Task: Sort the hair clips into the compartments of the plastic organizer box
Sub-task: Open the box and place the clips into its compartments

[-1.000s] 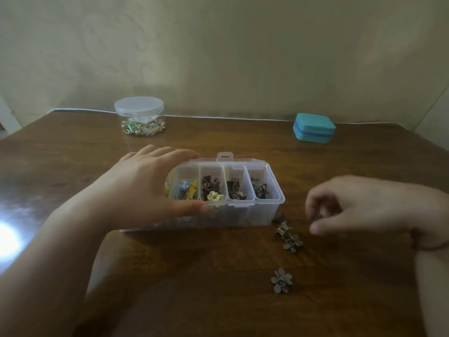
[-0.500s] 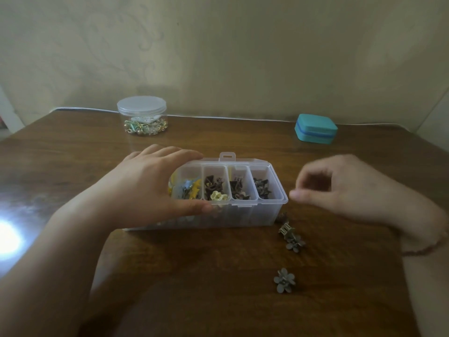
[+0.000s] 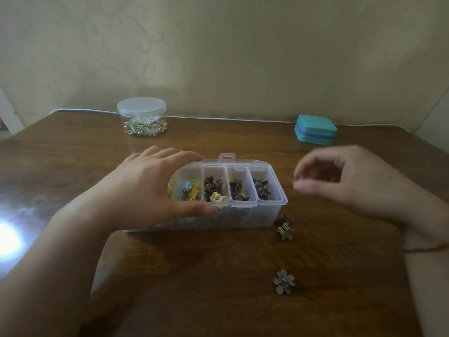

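Note:
A clear plastic organizer box (image 3: 264, 215) stands open mid-table, with several compartments. The left one holds yellow and blue clips, the others brown clips, plus one cream clip (image 3: 218, 197). My left hand (image 3: 148, 188) grips the box's left end, thumb on the front wall and fingers over the back rim. My right hand (image 3: 345, 181) hovers just right of the box, blurred, fingers curled toward the thumb; something dark shows inside the curl, unclear what. Loose clips lie on the table: a brown one (image 3: 281, 217) against the box corner, an olive flower clip (image 3: 285, 231), and a grey flower clip (image 3: 284, 284) nearer me.
A clear lidded jar (image 3: 142, 117) with small trinkets stands at the back left. A teal case (image 3: 315, 129) sits at the back right. A white cable (image 3: 218, 117) runs along the table's far edge by the wall. A bright glare spot (image 3: 7, 239) lies at left.
My right hand rose from the loose clips on the table to the height of the box's right end, fingers still curled. My left hand stayed on the box.

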Motion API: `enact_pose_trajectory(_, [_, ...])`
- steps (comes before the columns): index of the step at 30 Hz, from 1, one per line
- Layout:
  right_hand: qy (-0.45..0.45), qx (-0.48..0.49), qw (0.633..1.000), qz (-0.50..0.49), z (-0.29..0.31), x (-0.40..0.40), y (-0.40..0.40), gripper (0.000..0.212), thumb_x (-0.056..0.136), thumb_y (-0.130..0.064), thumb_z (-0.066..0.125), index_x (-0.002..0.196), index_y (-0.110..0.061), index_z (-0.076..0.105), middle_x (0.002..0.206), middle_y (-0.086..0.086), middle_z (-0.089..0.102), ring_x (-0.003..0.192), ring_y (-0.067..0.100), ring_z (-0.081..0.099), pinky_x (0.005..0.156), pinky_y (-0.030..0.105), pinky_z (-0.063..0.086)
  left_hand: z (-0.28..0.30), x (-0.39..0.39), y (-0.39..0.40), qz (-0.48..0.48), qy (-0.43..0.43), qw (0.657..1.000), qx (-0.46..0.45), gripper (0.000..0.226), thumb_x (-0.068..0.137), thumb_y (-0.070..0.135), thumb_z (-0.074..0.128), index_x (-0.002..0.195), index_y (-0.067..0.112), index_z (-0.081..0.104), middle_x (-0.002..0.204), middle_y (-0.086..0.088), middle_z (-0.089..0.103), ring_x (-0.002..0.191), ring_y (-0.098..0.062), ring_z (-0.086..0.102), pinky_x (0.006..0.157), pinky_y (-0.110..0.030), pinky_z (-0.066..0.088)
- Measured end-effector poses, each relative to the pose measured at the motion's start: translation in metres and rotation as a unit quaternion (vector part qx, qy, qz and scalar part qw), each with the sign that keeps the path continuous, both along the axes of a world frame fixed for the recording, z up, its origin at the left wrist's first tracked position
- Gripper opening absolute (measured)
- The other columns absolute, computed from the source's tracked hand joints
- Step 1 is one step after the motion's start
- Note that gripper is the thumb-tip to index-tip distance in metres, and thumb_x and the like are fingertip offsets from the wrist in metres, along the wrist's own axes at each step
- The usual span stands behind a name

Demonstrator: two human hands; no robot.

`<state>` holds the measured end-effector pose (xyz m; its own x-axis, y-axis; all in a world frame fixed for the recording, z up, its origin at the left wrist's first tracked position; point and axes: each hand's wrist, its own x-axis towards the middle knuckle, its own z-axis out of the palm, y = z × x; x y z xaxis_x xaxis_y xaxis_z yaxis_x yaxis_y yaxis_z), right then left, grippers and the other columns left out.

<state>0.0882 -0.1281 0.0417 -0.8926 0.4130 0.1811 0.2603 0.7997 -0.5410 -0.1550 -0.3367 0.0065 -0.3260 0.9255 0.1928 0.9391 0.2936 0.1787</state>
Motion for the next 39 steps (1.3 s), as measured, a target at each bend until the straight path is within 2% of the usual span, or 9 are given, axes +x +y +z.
enact_pose_trajectory(2, [0.129, -0.051, 0.99, -0.001, -0.005, -0.01, -0.009, 0.032, 0.065, -0.058, 0.069, 0.087, -0.035, 0.07, 0.082, -0.008, 0.071, 0.071, 0.007, 0.066, 0.061, 0.022, 0.054, 0.0, 0.0, 0.0, -0.001, -0.002, 1.0, -0.001, 0.104, 0.054, 0.103, 0.027, 0.143, 0.049, 0.03, 0.144, 0.022, 0.042, 0.133, -0.008, 0.034, 0.108, -0.042, 0.034])
enact_pose_trajectory(8, [0.138, -0.007, 0.99, -0.027, -0.013, -0.013, -0.009, 0.021, 0.071, -0.052, 0.071, 0.084, -0.036, 0.069, 0.079, -0.012, 0.069, 0.065, 0.004, 0.063, 0.055, 0.013, 0.049, 0.0, 0.0, 0.0, 0.0, -0.003, 1.0, -0.001, 0.105, 0.054, 0.103, 0.027, 0.143, 0.048, 0.032, 0.145, 0.022, 0.042, 0.133, -0.008, 0.034, 0.109, -0.042, 0.034])
enact_pose_trajectory(12, [-0.105, 0.065, 0.992, -0.025, -0.01, -0.005, 0.0, 0.01, 0.076, -0.049, 0.07, 0.075, -0.04, 0.066, 0.076, -0.018, 0.067, 0.07, -0.006, 0.061, 0.057, 0.015, 0.045, 0.0, 0.0, 0.0, 0.004, -0.002, 1.0, -0.001, 0.105, 0.054, 0.103, 0.028, 0.143, 0.048, 0.031, 0.144, 0.023, 0.041, 0.133, -0.006, 0.033, 0.108, -0.041, 0.033])
enact_pose_trajectory(15, [-0.295, 0.021, 0.955, -0.023, -0.012, -0.012, -0.012, 0.043, 0.06, -0.074, 0.058, 0.081, -0.039, 0.068, 0.077, -0.014, 0.067, 0.072, -0.004, 0.062, 0.06, 0.021, 0.05, 0.0, 0.0, 0.0, 0.004, 0.001, 1.0, -0.002, 0.106, 0.053, 0.104, 0.027, 0.144, 0.048, 0.031, 0.145, 0.023, 0.04, 0.134, -0.006, 0.033, 0.108, -0.04, 0.032])
enact_pose_trajectory(22, [-0.36, -0.017, 0.932, -0.047, -0.017, -0.019, -0.019, 0.031, 0.082, -0.054, 0.064, 0.077, -0.024, 0.071, 0.071, -0.003, 0.072, 0.066, 0.007, 0.068, 0.064, 0.025, 0.057, 0.0, 0.0, 0.001, 0.005, -0.002, 1.0, -0.006, 0.106, 0.054, 0.103, 0.027, 0.144, 0.048, 0.031, 0.145, 0.021, 0.041, 0.134, -0.008, 0.034, 0.107, -0.041, 0.034])
enact_pose_trajectory(25, [-0.29, -0.011, 0.956, -0.054, -0.005, -0.006, -0.008, 0.031, 0.077, -0.06, 0.062, 0.077, -0.031, 0.071, 0.07, -0.011, 0.07, 0.06, 0.0, 0.064, 0.056, 0.019, 0.05, 0.0, -0.001, 0.0, 0.004, 0.0, 1.0, -0.004, 0.104, 0.055, 0.103, 0.029, 0.143, 0.048, 0.031, 0.145, 0.022, 0.041, 0.134, -0.008, 0.034, 0.107, -0.041, 0.034])
enact_pose_trajectory(30, [0.062, 0.021, 0.997, -0.033, -0.006, -0.009, -0.011, 0.039, 0.066, -0.068, 0.058, 0.085, -0.037, 0.071, 0.077, -0.019, 0.068, 0.068, 0.0, 0.062, 0.057, 0.009, 0.044, 0.0, -0.001, 0.0, 0.003, -0.002, 1.0, -0.005, 0.105, 0.054, 0.103, 0.028, 0.143, 0.049, 0.031, 0.145, 0.022, 0.041, 0.134, -0.008, 0.034, 0.107, -0.041, 0.033])
enact_pose_trajectory(35, [0.029, 0.089, 0.993, -0.076, -0.013, -0.015, -0.016, 0.039, 0.069, -0.073, 0.048, 0.083, -0.041, 0.066, 0.07, -0.021, 0.066, 0.072, -0.007, 0.059, 0.053, 0.018, 0.041, -0.001, -0.002, 0.0, 0.003, -0.002, 1.0, -0.001, 0.105, 0.054, 0.103, 0.028, 0.143, 0.048, 0.031, 0.144, 0.023, 0.042, 0.133, -0.008, 0.034, 0.107, -0.041, 0.034])
enact_pose_trajectory(39, [-0.119, 0.084, 0.989, -0.034, -0.012, -0.008, -0.002, 0.003, 0.086, -0.043, 0.065, 0.082, -0.042, 0.066, 0.075, -0.022, 0.067, 0.07, -0.008, 0.06, 0.059, 0.018, 0.045, -0.001, -0.001, 0.001, 0.004, -0.002, 1.0, -0.001, 0.104, 0.054, 0.103, 0.029, 0.143, 0.049, 0.031, 0.144, 0.022, 0.042, 0.133, -0.008, 0.034, 0.107, -0.041, 0.033])
